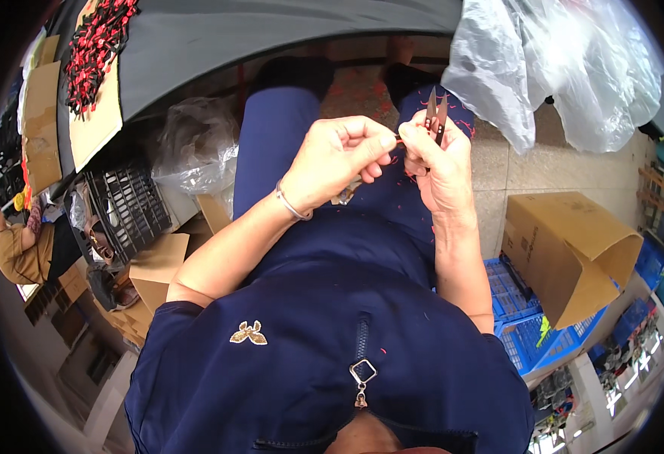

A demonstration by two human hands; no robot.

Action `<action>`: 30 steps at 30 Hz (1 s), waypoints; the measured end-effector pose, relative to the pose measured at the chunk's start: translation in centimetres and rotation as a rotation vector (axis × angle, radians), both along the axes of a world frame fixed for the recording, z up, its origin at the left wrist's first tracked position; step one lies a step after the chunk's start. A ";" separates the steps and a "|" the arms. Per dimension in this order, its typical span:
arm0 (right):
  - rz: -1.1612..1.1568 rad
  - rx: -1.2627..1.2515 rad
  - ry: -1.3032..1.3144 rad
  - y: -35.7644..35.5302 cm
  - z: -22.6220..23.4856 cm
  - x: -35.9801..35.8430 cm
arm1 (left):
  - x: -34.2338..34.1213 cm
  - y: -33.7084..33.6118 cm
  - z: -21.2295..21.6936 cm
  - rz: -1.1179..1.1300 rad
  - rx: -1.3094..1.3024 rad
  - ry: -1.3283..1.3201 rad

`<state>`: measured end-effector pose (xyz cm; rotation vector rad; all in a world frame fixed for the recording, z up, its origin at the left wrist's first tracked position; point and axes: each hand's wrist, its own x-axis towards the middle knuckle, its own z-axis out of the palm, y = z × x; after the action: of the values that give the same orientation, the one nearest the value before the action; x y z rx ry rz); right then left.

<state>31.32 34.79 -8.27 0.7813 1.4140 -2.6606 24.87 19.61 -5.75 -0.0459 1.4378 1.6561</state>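
Observation:
Above my lap, both hands are raised close together. My left hand point(341, 155) is closed in a pinch, thumb against fingers, on a small black-and-red piece point(398, 138) whose shape is mostly hidden. My right hand point(442, 168) is wrapped round a pair of thread snips point(437, 117), their dark blades pointing up and away from me. The right thumb and fingertip meet near the red end of the small piece; I cannot tell whether they also grip it. Red thread scraps point(464, 121) are scattered over my right trouser leg.
A heap of black-and-red pieces point(97, 57) lies on cardboard point(105, 129) on the dark-covered table point(271, 23). Clear plastic bags point(544, 60) hang at the right. An open cardboard box point(555, 242) rests on blue crates point(529, 325). Another person point(25, 246) sits far left, beside black crates point(124, 204).

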 end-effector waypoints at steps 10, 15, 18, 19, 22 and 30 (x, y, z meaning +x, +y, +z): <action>-0.120 -0.081 0.002 -1.2 1.4 0.8 | 1.1 -1.3 0.2 -0.076 -0.236 1.153; -0.240 0.530 0.047 -1.9 2.6 1.6 | 0.7 -1.6 0.9 0.075 -0.071 0.112; -0.123 0.945 0.203 -2.8 2.2 2.0 | 1.0 -1.7 1.3 0.059 -0.039 0.121; -0.132 1.027 0.340 -3.2 2.0 1.5 | 1.0 -1.7 1.4 0.046 -0.030 0.133; -0.085 1.148 0.391 -3.1 1.5 1.1 | 0.8 -1.6 1.0 0.048 -0.014 0.172; 0.002 0.532 0.171 -2.1 2.5 1.5 | -0.2 -2.6 -1.5 0.225 0.208 -0.202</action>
<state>32.81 32.68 -5.76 0.5756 2.2086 -2.4125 24.70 17.05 -7.27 -0.2581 1.1355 1.9172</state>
